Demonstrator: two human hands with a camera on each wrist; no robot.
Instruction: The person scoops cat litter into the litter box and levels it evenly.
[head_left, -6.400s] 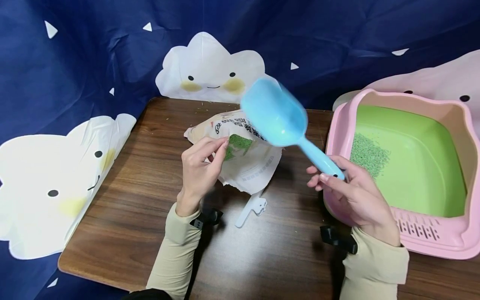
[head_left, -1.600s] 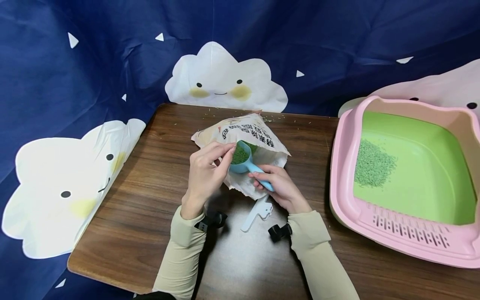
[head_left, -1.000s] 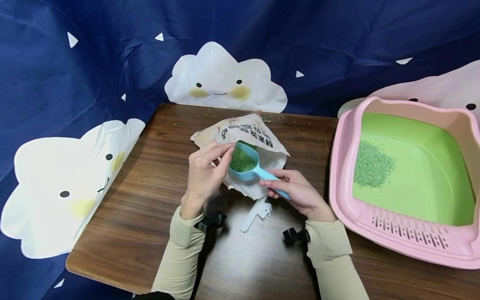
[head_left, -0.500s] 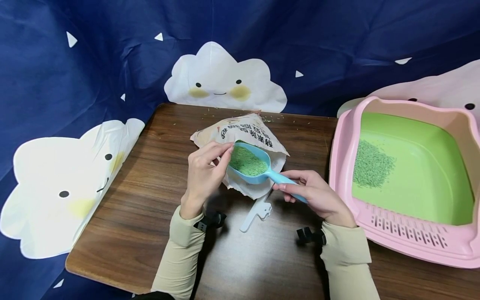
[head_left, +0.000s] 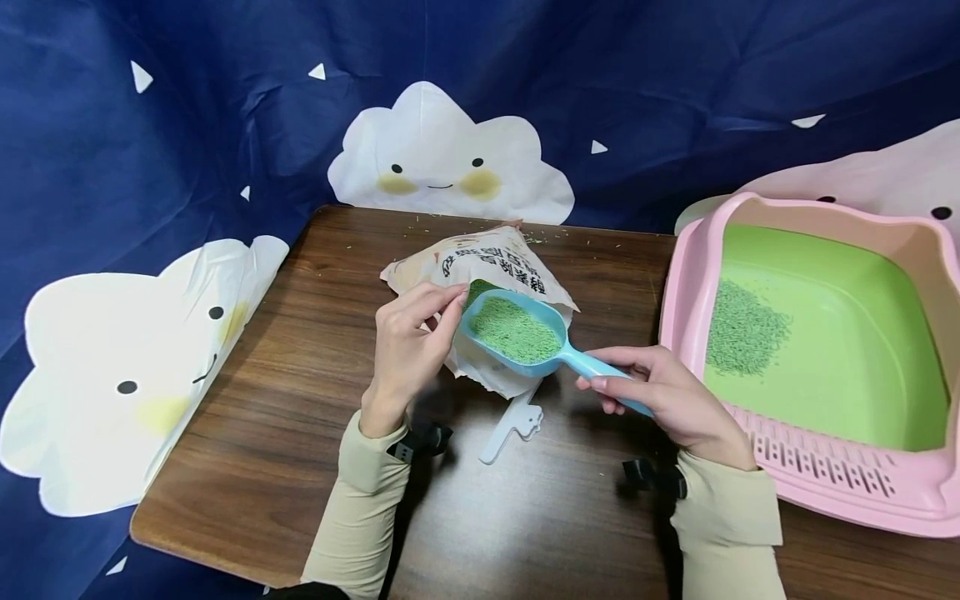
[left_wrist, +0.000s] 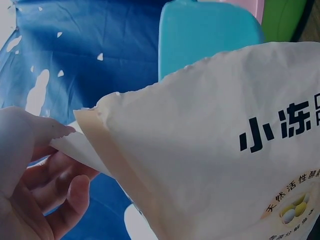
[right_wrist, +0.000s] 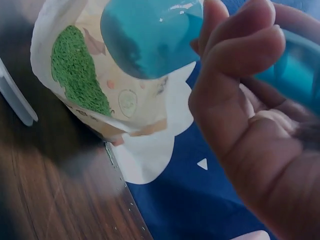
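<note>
My right hand point(head_left: 671, 396) grips the handle of a light blue scoop point(head_left: 581, 360), which is loaded with green litter pellets point(head_left: 517, 331). The scoop hangs over the torn mouth of a white paper litter bag point(head_left: 487, 254) lying on the table. Thumb and fingertips of my left hand point(head_left: 411, 350) pinch the bag's edge, as the left wrist view shows on the bag's folded side point(left_wrist: 92, 142). More green pellets point(right_wrist: 75, 70) show inside the bag in the right wrist view, below the scoop.
On the right stands a pink litter box point(head_left: 684, 317) with a green floor and a heap of pellets point(head_left: 746, 329). A pale sealing clip point(head_left: 513, 429) lies in front of the bag. Stray pellets dot the wooden table's back edge. A blue cloth point(head_left: 637, 67) hangs behind.
The scoop, empty in the earliest frame, dipped into the bag and now comes out rightward full of pellets. My left hand keeps its pinch on the bag.
</note>
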